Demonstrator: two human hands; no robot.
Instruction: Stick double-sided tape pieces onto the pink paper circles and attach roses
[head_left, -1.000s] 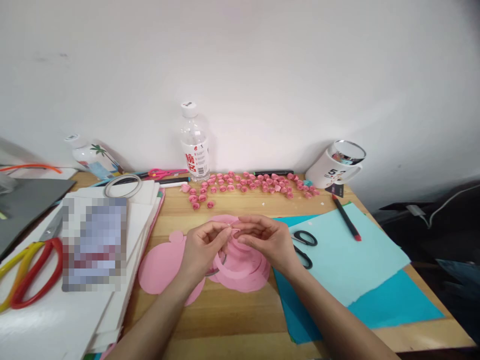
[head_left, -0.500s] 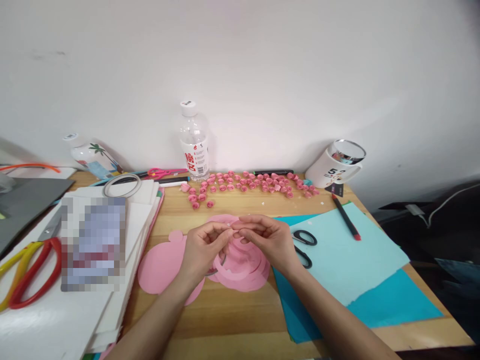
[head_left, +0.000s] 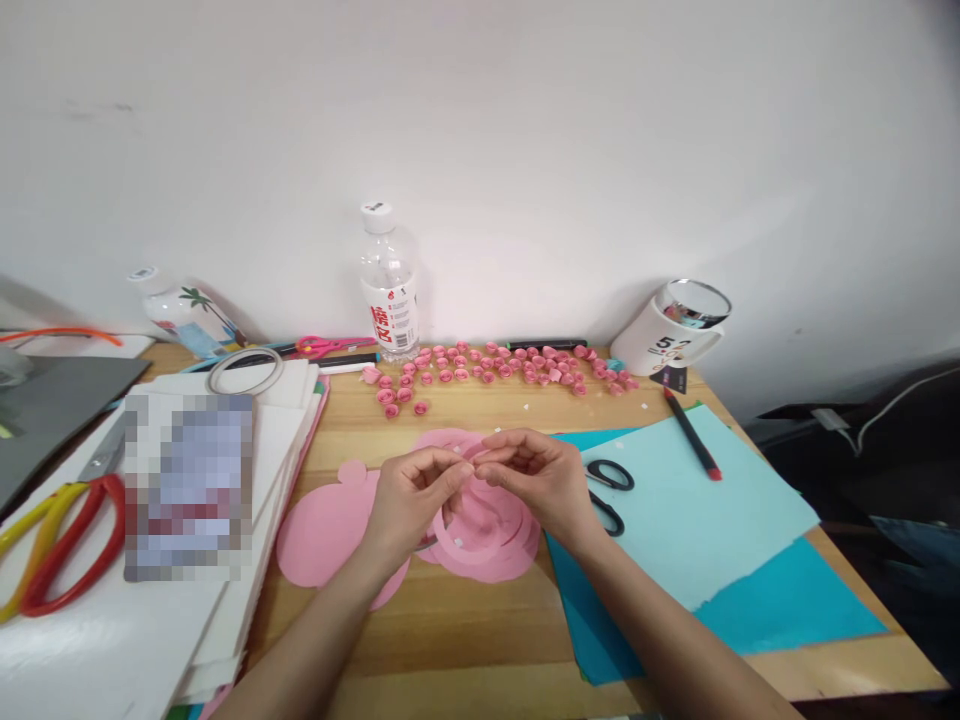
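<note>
My left hand [head_left: 416,492] is closed in a pinch, thumb against forefinger. Its fingertips meet those of my right hand [head_left: 536,482], which pinches too. Whatever lies between the fingertips is too small and covered to make out. Right below both hands is a pink paper spiral [head_left: 491,565], cut into curling strips and lying over other pink paper. A tiny white scrap [head_left: 459,541] shows on it. To the left, pink rounded paper cut-outs [head_left: 322,535] lie flat, partly behind my left wrist. Black-handled scissors [head_left: 611,475] are partly hidden beside my right wrist.
Several rolled pink paper roses [head_left: 446,375] spread along the wall near a clear bottle [head_left: 390,290]. A white mug [head_left: 671,335] stands at the back right, above blue paper sheets [head_left: 720,520] and a marker [head_left: 691,435]. Red-and-yellow scissors [head_left: 97,545] rest on stacked white sheets [head_left: 165,640] at left.
Both hands stay fingertip to fingertip in nearly the same place, with slight finger shifts. A small white scrap now shows on the pink spiral beneath them.
</note>
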